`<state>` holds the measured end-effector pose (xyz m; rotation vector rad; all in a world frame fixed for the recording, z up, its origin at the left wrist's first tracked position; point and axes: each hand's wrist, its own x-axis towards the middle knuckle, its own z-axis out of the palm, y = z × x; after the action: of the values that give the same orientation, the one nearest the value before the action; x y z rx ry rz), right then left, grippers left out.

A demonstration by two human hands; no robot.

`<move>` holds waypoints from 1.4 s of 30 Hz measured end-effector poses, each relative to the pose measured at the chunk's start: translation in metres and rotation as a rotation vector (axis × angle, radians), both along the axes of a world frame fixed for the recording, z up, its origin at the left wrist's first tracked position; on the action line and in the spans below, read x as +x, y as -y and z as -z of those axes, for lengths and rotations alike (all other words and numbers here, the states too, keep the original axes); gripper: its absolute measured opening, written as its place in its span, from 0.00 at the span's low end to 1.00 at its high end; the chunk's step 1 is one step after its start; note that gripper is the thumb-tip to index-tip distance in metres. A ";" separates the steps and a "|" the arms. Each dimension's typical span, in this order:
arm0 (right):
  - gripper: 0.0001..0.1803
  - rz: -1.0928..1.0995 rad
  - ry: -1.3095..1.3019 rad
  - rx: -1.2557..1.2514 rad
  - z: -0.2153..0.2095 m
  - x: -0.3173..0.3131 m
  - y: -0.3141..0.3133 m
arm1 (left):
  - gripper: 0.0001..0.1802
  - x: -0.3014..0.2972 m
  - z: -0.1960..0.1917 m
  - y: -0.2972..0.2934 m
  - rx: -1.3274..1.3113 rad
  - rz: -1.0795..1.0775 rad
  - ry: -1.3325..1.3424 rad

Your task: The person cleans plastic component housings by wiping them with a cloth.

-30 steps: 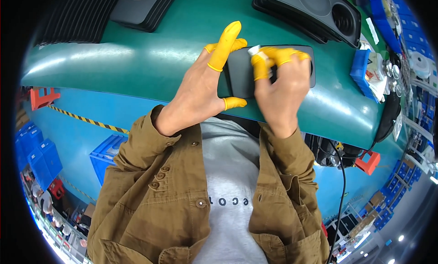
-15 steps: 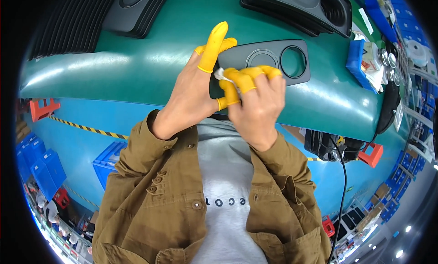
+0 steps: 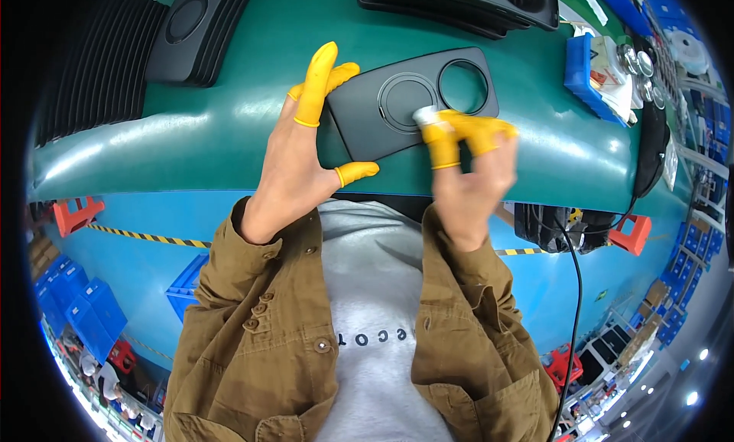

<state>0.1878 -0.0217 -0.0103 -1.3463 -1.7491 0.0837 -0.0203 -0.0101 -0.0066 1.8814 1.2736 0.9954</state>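
Note:
A dark grey flat panel (image 3: 359,121) lies slightly tilted on the green bench, its right end raised toward the far side. It has a ringed circle in the middle and a large round hole at the right. My left hand (image 3: 294,147), in yellow finger cots, spans the panel's left end, thumb at the near corner and a finger at the far one; the index finger sticks out. My right hand (image 3: 472,167), blurred and also in yellow cots, pinches a small white wipe (image 3: 425,116) against the panel beside the ringed circle.
Stacked dark panels stand at the far left (image 3: 202,37) and far middle (image 3: 459,2). A long row of black ribbed pieces (image 3: 99,67) fills the left end. At right are a blue bin (image 3: 581,79) and a black pouch (image 3: 650,167). A black cable (image 3: 575,289) hangs by my right side.
My right hand has moved right along the panel with the wipe, away from the left hand. The panel's right end has swung toward the far side. The whole view has shifted slightly.

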 end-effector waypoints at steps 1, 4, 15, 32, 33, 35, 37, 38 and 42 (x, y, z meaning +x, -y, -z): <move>0.10 -0.038 0.048 -0.014 0.002 -0.008 0.002 | 0.73 0.000 0.001 0.000 -0.009 -0.003 0.007; 0.11 -0.018 0.156 -0.068 0.001 -0.001 -0.001 | 0.73 0.000 0.000 0.001 -0.011 -0.009 0.003; 0.10 -0.018 0.090 -0.075 0.004 -0.009 0.002 | 0.72 -0.001 0.001 0.002 0.004 -0.009 -0.008; 0.08 0.189 0.153 -0.043 0.002 0.041 0.001 | 0.69 0.000 -0.005 0.002 0.010 0.001 -0.071; 0.08 0.269 0.125 -0.084 0.002 0.049 0.001 | 0.69 -0.001 -0.005 0.002 0.015 0.004 -0.071; 0.06 0.385 0.020 -0.151 0.004 0.063 -0.003 | 0.67 -0.002 -0.006 0.003 0.022 0.017 -0.101; 0.07 0.396 -0.113 -0.199 -0.002 0.062 -0.006 | 0.66 -0.003 -0.004 0.003 0.042 0.027 -0.105; 0.08 0.361 -0.151 -0.199 -0.004 0.057 -0.008 | 0.65 -0.004 -0.004 0.003 0.057 0.033 -0.106; 0.08 0.162 0.025 -0.169 -0.007 0.049 -0.017 | 0.66 -0.004 -0.007 0.003 0.048 0.047 -0.138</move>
<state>0.2370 -0.0044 -0.0036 -1.6130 -1.6767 0.1277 -0.0247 -0.0128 0.0001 2.0373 1.2876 0.8921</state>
